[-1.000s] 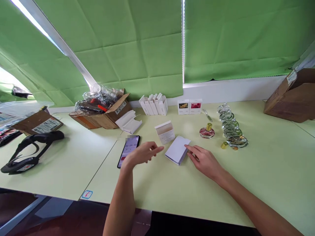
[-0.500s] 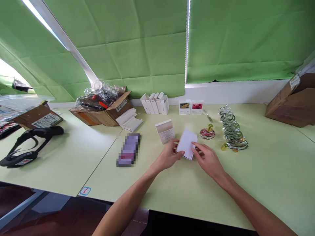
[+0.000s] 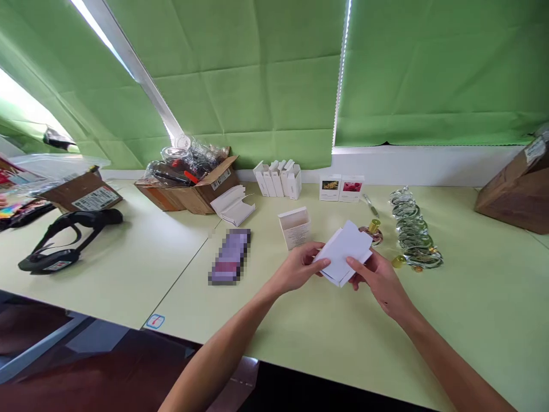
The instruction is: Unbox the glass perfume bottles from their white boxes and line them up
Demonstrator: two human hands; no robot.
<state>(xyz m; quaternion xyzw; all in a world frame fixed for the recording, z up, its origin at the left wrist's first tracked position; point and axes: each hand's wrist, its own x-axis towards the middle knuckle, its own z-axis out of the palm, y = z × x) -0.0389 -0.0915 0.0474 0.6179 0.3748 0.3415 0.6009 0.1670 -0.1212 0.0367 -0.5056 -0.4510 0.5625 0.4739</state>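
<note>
Between my two hands is a folded white cardboard piece (image 3: pixel 345 249), its layers fanned slightly apart. My left hand (image 3: pixel 302 266) is closed on its left edge, thumb on top. On the right edge my right hand (image 3: pixel 381 277) grips it, thumb pressed on the face and fingers beneath. Just behind stands a small white box (image 3: pixel 295 230) with its top flap raised and printing on its front. A perfume bottle with a gold cap (image 3: pixel 374 225) is partly hidden behind the cardboard and my right hand.
Several clear glass bottles (image 3: pixel 409 223) form a row at right, near a loose gold cap (image 3: pixel 398 261). Farther back are a pen (image 3: pixel 370 205), two picture boxes (image 3: pixel 341 189) and several narrow white boxes (image 3: pixel 278 180). Left are a blurred phone (image 3: pixel 230 256), opened white carton (image 3: pixel 234 206) and black headset (image 3: pixel 68 240).
Both hands have lifted the white cardboard slightly and turned it, and its layers now spread apart. My right hand has moved from its top to its right edge. The camera view has shifted left.
</note>
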